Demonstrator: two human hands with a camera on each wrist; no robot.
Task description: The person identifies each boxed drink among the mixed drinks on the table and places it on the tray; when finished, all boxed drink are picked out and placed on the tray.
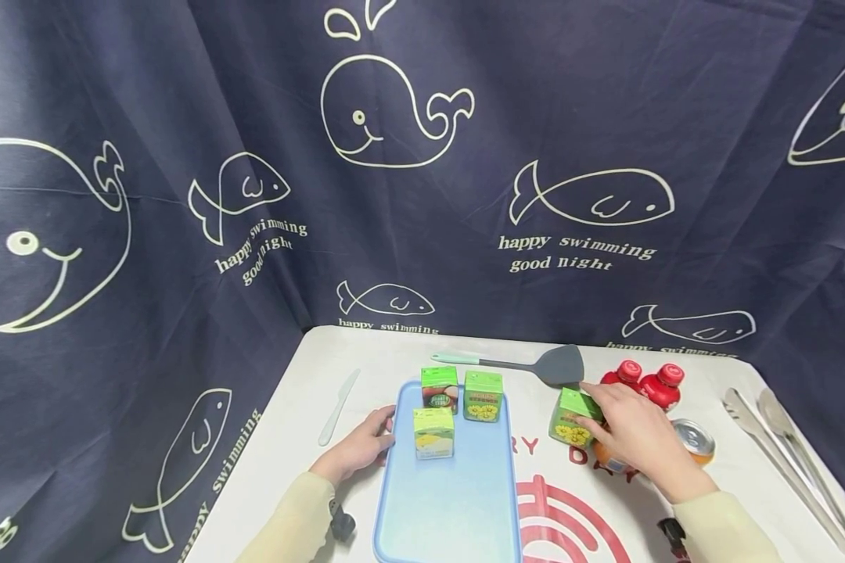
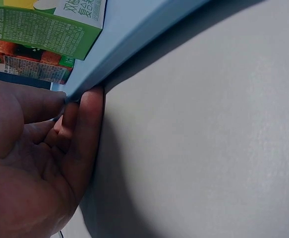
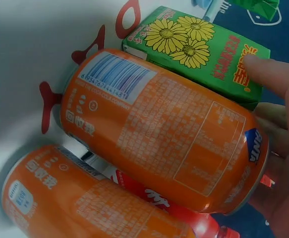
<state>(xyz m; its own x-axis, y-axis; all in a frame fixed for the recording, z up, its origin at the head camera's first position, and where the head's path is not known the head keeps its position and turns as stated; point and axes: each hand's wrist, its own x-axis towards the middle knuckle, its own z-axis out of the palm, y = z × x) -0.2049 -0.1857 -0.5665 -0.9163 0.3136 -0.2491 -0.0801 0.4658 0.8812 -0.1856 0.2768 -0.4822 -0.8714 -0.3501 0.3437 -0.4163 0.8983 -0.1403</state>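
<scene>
My left hand (image 1: 359, 450) grips the left rim of a light blue tray (image 1: 451, 508); in the left wrist view its thumb and fingers (image 2: 90, 101) meet at the tray's edge. With my right hand (image 1: 637, 434) I hold a green drink carton with yellow flowers (image 1: 572, 422), standing on the table right of the tray. The thumb lies against the carton's printed face (image 3: 199, 54), while the other fingers are partly hidden behind it. Directly beside this carton stands an orange Fanta can (image 3: 159, 129), mostly covered by my hand in the head view.
On the tray's far half stand a red-and-green carton (image 1: 440, 389), a flower carton (image 1: 483, 396) and a yellow-green carton (image 1: 433, 434). A spatula (image 1: 559, 366), two red bottles (image 1: 660, 387), another Fanta can (image 1: 695, 439), metal utensils (image 1: 782, 438) and a pale knife (image 1: 339, 407) lie around.
</scene>
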